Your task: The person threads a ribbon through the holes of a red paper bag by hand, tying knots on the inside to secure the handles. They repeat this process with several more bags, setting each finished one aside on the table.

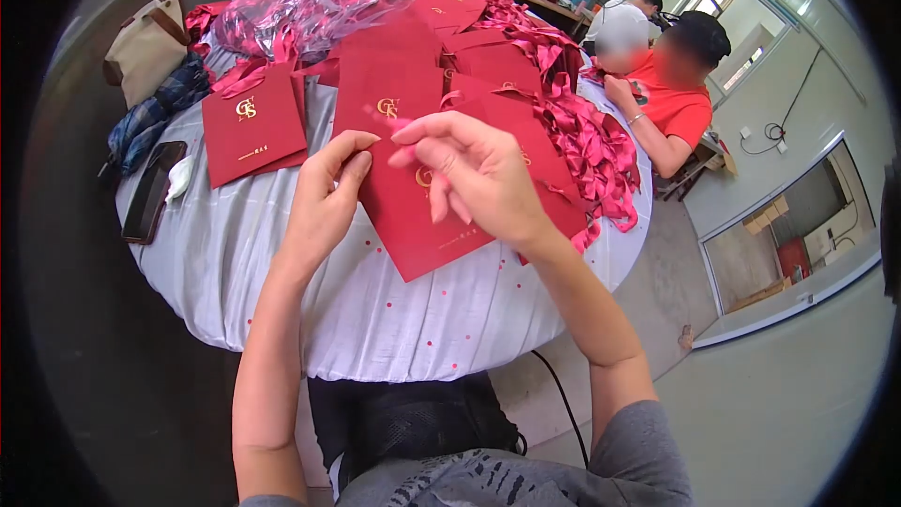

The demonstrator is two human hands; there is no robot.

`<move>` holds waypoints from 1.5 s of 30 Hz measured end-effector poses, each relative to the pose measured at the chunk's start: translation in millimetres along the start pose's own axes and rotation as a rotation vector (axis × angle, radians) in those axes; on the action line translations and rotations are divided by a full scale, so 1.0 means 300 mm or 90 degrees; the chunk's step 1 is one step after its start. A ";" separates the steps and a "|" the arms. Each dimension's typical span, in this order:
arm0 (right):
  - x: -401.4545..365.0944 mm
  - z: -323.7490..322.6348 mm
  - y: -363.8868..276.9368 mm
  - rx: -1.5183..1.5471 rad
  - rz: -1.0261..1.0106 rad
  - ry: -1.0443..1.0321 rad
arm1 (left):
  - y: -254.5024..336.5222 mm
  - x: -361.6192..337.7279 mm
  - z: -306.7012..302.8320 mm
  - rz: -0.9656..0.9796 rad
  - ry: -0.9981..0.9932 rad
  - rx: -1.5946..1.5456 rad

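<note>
Red paper bags with gold lettering overlap on the round table. My left hand is closed, thumb and forefinger pressed together at the edge of a red bag; whether it grips the bag's edge or something thin is too small to tell. Above that bag, my right hand pinches a pink ribbon, its end blurred by motion. Another red bag lies just beyond my hands. Farther left rests a separate red bag with a pink ribbon at its top.
A heap of pink ribbons runs down the table's right side. A clear plastic bag lies at the back. A phone, a checked cloth and a beige bag are left. People sit behind and at right.
</note>
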State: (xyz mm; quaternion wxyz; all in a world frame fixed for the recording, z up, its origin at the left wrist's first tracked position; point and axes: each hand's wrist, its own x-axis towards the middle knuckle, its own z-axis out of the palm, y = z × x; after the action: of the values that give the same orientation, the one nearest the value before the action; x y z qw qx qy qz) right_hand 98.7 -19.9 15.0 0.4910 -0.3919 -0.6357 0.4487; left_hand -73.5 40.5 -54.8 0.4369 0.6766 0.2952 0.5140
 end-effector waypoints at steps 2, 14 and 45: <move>-0.002 0.004 0.018 -0.036 0.039 -0.005 | -0.001 0.003 0.004 -0.006 -0.016 0.001; 0.001 -0.011 0.063 0.039 0.086 -0.029 | 0.018 -0.011 0.016 0.008 0.003 0.002; -0.035 0.057 0.103 -0.378 -0.142 0.227 | 0.072 -0.015 -0.008 0.031 -0.032 -0.034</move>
State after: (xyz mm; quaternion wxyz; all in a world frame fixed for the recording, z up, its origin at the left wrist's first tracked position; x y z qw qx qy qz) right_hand 85.8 -23.9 -19.5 0.5050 -0.5175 -0.6815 0.1129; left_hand -78.2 27.8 -37.2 0.4495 0.6845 0.2541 0.5147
